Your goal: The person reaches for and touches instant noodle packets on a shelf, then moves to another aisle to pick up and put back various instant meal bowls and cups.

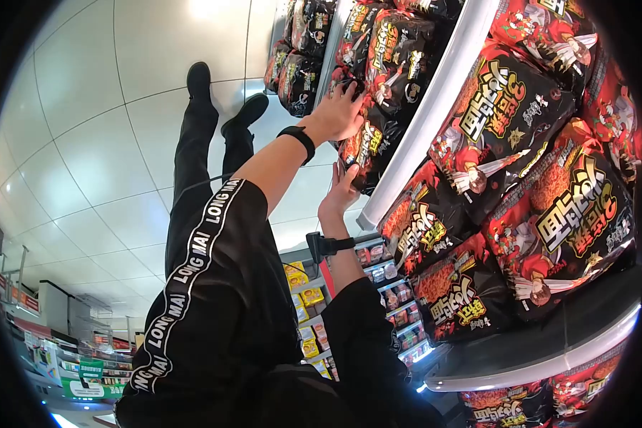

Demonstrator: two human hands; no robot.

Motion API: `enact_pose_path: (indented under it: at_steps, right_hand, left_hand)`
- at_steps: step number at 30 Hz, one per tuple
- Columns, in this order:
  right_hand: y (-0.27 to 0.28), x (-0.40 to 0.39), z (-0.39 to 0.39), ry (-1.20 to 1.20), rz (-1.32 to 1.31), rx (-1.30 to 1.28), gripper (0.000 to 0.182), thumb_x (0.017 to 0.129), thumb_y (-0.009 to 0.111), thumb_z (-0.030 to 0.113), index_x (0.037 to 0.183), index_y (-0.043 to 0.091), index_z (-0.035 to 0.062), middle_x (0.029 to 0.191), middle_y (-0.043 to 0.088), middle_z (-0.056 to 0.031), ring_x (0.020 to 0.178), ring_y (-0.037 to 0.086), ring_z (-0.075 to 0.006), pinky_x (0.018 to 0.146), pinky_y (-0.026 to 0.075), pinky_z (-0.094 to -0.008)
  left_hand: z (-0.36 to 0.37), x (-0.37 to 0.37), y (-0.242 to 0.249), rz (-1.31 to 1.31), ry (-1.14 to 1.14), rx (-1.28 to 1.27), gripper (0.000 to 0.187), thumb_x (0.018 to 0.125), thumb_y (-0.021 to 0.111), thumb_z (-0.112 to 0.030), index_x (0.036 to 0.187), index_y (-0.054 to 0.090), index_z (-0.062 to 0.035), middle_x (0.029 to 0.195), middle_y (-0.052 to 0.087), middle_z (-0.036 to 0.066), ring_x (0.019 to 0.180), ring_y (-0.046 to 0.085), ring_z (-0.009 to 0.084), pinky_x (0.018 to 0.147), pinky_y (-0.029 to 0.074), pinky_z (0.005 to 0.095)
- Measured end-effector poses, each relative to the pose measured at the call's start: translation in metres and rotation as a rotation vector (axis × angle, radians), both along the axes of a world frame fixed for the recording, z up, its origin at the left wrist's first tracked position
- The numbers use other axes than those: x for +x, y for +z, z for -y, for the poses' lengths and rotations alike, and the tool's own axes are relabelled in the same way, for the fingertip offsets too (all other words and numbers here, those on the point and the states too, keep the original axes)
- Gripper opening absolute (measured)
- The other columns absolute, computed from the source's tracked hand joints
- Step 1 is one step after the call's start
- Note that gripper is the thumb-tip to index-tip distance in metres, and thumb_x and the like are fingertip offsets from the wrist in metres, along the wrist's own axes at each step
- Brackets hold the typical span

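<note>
My left hand (pixel 337 113) lies across a black-and-red noodle pack (pixel 369 146) in the row at the upper middle. Its fingers bend over the pack's upper part, and a black band (pixel 298 141) circles that wrist. Below it, my right hand (pixel 341 191) grips the pack's lower end, thumb on the front; its other fingers are partly hidden. A strap with a small black box (pixel 322 245) sits on my right wrist. Another noodle pack (pixel 399 60) stands directly above the held one, touching its neighbours.
A pale shelf edge (pixel 435 107) runs diagonally beside my hands. Beyond it are several large noodle packs (pixel 578 207). More dark packs (pixel 299 78) stand at the top. My legs (pixel 195 135) are on the tiled floor (pixel 85 143). Yellow packages (pixel 310 296) fill shelves lower down.
</note>
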State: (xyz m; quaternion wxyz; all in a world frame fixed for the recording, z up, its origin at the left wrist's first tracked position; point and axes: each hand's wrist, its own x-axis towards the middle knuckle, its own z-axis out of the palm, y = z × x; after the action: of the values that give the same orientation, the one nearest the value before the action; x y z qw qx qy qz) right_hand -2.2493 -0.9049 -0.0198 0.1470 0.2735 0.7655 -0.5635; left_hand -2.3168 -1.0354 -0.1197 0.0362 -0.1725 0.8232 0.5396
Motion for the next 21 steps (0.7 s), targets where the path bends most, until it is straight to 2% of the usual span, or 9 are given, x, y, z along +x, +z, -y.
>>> enact_pose_path:
  at_steps: [2,5,7,10,13,14,15,17,21]
  right_hand:
    - [-0.007,0.000,0.002,-0.010,-0.023,0.014,0.072,0.096,0.063,0.041,0.135,0.039,-0.0154,0.131,0.053,-0.0236,0.119,0.058,-0.0300,0.108,0.049,-0.0379]
    - [-0.022,-0.002,-0.003,-0.116,-0.033,0.002,0.069,0.096,0.064,0.040,0.130,0.044,-0.0160,0.128,0.055,-0.0230,0.116,0.060,-0.0279,0.107,0.050,-0.0356]
    - [-0.025,-0.001,-0.002,-0.086,-0.080,0.032,0.064,0.096,0.065,0.039,0.126,0.048,-0.0156,0.124,0.056,-0.0222,0.113,0.060,-0.0262,0.106,0.051,-0.0332]
    - [-0.020,-0.002,-0.007,-0.019,-0.095,0.050,0.063,0.096,0.065,0.037,0.125,0.048,-0.0157,0.125,0.056,-0.0230,0.112,0.061,-0.0260,0.103,0.054,-0.0358]
    - [-0.015,-0.006,-0.016,0.035,-0.083,0.069,0.064,0.096,0.065,0.036,0.126,0.048,-0.0168,0.129,0.055,-0.0230,0.113,0.060,-0.0260,0.100,0.056,-0.0391]
    - [-0.015,-0.006,-0.019,0.066,-0.058,0.093,0.059,0.097,0.064,0.034,0.128,0.048,-0.0135,0.129,0.054,-0.0214,0.114,0.059,-0.0243,0.098,0.057,-0.0392]
    - [-0.014,-0.006,-0.018,0.099,-0.031,0.115,0.054,0.098,0.063,0.031,0.131,0.049,-0.0103,0.130,0.053,-0.0198,0.114,0.058,-0.0225,0.097,0.057,-0.0392]
    - [-0.016,-0.006,-0.016,0.097,-0.028,0.118,0.055,0.098,0.063,0.030,0.132,0.048,-0.0101,0.130,0.053,-0.0201,0.114,0.058,-0.0220,0.097,0.057,-0.0385]
    - [-0.015,-0.007,-0.014,0.094,0.007,0.112,0.055,0.097,0.065,0.028,0.136,0.048,-0.0068,0.130,0.056,-0.0156,0.114,0.059,-0.0199,0.096,0.056,-0.0381]
  left_hand:
    - [0.006,-0.005,0.016,0.062,-0.063,-0.128,0.055,0.089,0.057,-0.024,0.137,0.046,0.0013,0.144,0.040,0.032,0.124,0.045,0.0538,0.097,0.049,0.0557]
    - [0.001,-0.010,0.012,0.070,-0.012,-0.086,0.052,0.089,0.057,-0.025,0.135,0.049,-0.0009,0.141,0.042,0.033,0.123,0.046,0.0551,0.097,0.048,0.0576]
    - [-0.002,-0.008,0.009,0.089,-0.012,-0.062,0.052,0.090,0.056,-0.023,0.136,0.046,-0.0006,0.142,0.042,0.033,0.124,0.046,0.0541,0.100,0.046,0.0563]
    - [0.000,-0.002,0.003,0.022,0.102,0.098,0.053,0.093,0.053,-0.019,0.141,0.041,-0.0019,0.143,0.042,0.029,0.128,0.044,0.0492,0.105,0.043,0.0513]
    - [0.005,0.009,0.002,-0.083,0.162,0.182,0.057,0.092,0.054,-0.025,0.142,0.040,-0.0018,0.143,0.045,0.027,0.126,0.044,0.0492,0.105,0.041,0.0547]
    - [0.005,0.014,0.004,-0.049,0.146,0.212,0.058,0.094,0.053,-0.026,0.145,0.038,-0.0029,0.145,0.044,0.026,0.128,0.042,0.0508,0.108,0.039,0.0534]
    - [0.005,0.016,0.003,-0.048,0.147,0.206,0.058,0.094,0.053,-0.026,0.145,0.038,-0.0029,0.145,0.044,0.026,0.128,0.042,0.0508,0.108,0.039,0.0534]
    - [0.005,0.018,0.000,-0.060,0.151,0.274,0.058,0.095,0.051,-0.026,0.146,0.037,-0.0032,0.147,0.042,0.026,0.132,0.039,0.0515,0.110,0.036,0.0538]
    - [0.003,0.015,-0.003,-0.041,0.169,0.327,0.058,0.095,0.052,-0.022,0.147,0.036,-0.0035,0.149,0.039,0.025,0.137,0.033,0.0515,0.111,0.036,0.0536]
